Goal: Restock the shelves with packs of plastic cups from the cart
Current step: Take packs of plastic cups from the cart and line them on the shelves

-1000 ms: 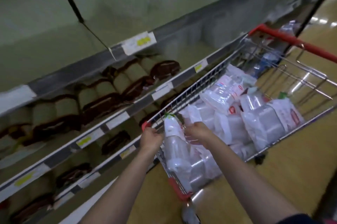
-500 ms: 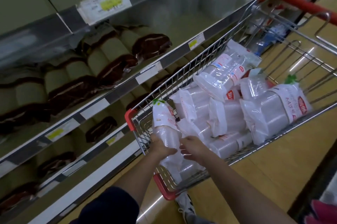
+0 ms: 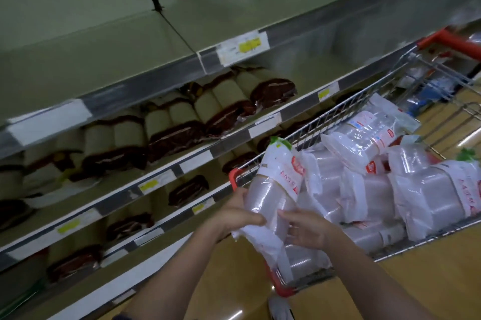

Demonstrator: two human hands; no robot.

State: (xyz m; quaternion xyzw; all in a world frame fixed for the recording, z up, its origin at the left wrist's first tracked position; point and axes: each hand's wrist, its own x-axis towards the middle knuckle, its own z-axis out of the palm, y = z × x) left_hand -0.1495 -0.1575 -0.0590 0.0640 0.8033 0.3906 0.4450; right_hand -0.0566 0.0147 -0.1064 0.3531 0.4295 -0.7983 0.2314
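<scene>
A tall pack of clear plastic cups [image 3: 273, 189] with a white-and-red label and a green tied top stands tilted at the near end of the wire cart [image 3: 385, 82]. My left hand [image 3: 234, 213] grips its left side. My right hand [image 3: 304, 228] holds its lower right side, fingers spread on the wrap. Several more packs of cups [image 3: 369, 194] lie piled in the cart. The top shelf [image 3: 104, 43] on the left is bare.
Lower shelves [image 3: 197, 158] hold several brown-and-tan packs [image 3: 223, 108] behind price strips with yellow tags. The cart's red handle [image 3: 453, 42] is at the far right. Yellow floor [image 3: 429, 288] lies right of the cart; a shoe [image 3: 279, 308] shows below.
Both hands have lifted the pack of cups higher and tilted it out over the cart's near corner. The view has swung up toward the bare top shelf.
</scene>
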